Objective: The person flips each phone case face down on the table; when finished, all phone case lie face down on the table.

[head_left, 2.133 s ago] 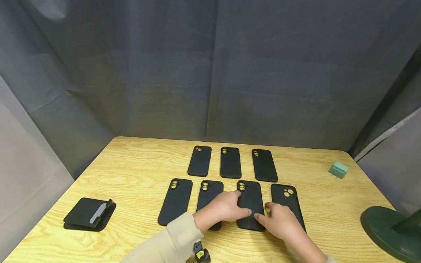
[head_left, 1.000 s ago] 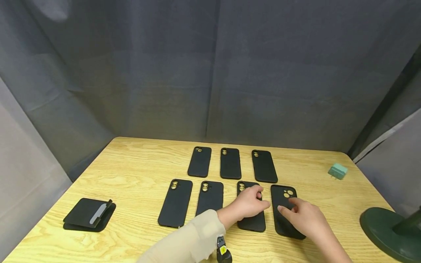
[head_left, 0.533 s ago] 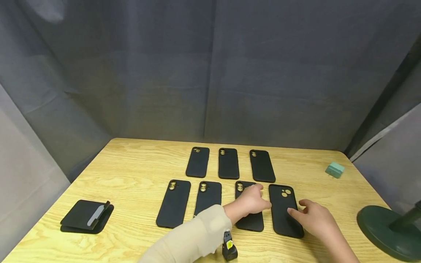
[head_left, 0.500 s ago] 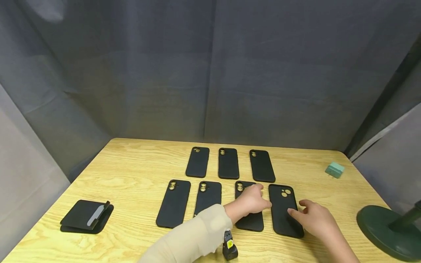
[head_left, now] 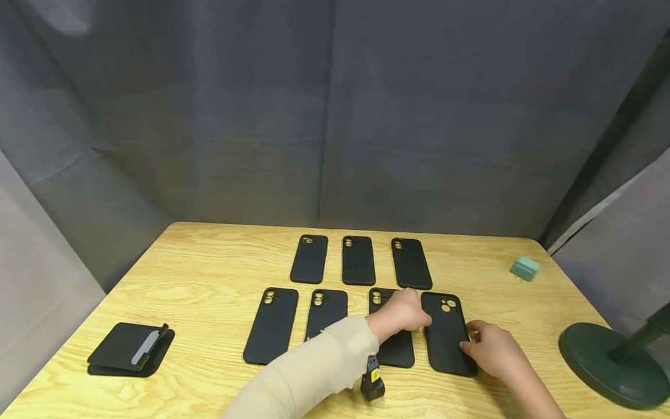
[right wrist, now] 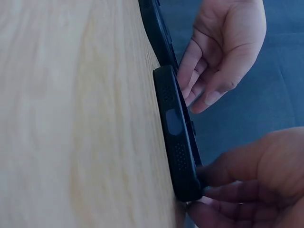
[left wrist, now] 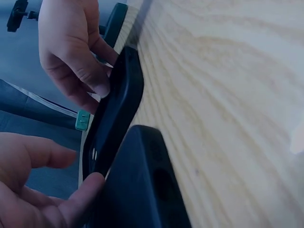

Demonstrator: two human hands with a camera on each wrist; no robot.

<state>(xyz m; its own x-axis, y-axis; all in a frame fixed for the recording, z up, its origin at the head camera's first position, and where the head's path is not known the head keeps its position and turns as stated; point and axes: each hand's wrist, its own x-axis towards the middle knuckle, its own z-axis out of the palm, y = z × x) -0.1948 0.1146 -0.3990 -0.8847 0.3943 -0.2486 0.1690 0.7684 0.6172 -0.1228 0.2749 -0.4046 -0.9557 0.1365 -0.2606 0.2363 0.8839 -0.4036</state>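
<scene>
Right hand pinches rightmost front-row case at its near right corner; left hand, fingers relaxed, touches its left edge.

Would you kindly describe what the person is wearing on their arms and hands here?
The left arm wears a long beige sleeve reaching the wrist, with a small black device carrying a yellow mark hanging beneath it. The left hand is bare. The right hand and visible forearm are bare too, with no sleeve showing.
</scene>
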